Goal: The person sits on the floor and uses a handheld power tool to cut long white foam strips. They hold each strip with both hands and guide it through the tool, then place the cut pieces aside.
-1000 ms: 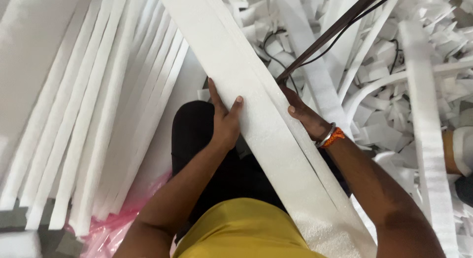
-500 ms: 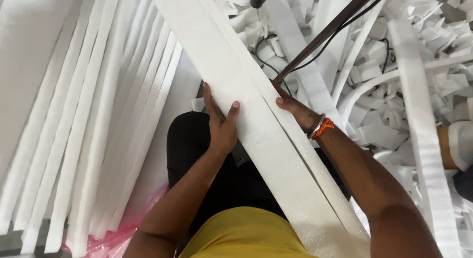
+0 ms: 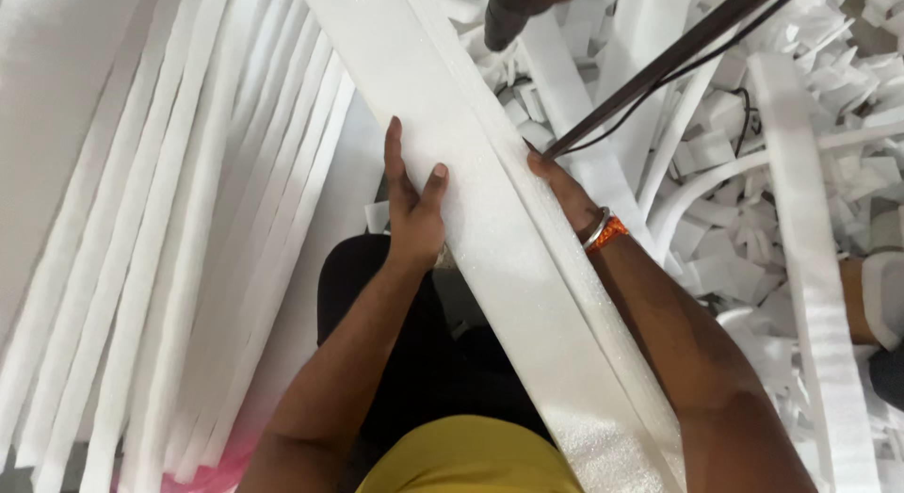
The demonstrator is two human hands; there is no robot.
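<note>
head view: both hands clasp a long white foam plank [image 3: 490, 229], left hand [image 3: 414, 206] on its left edge, right hand [image 3: 565, 187] opposite; its long axis runs diagonally, upper left to lower right.

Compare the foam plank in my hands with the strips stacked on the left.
The foam plank is wide; the stacked strips are narrow. The plank lies diagonally, held by the left hand and right hand; the strips lie untouched. Both are white foam.
</note>
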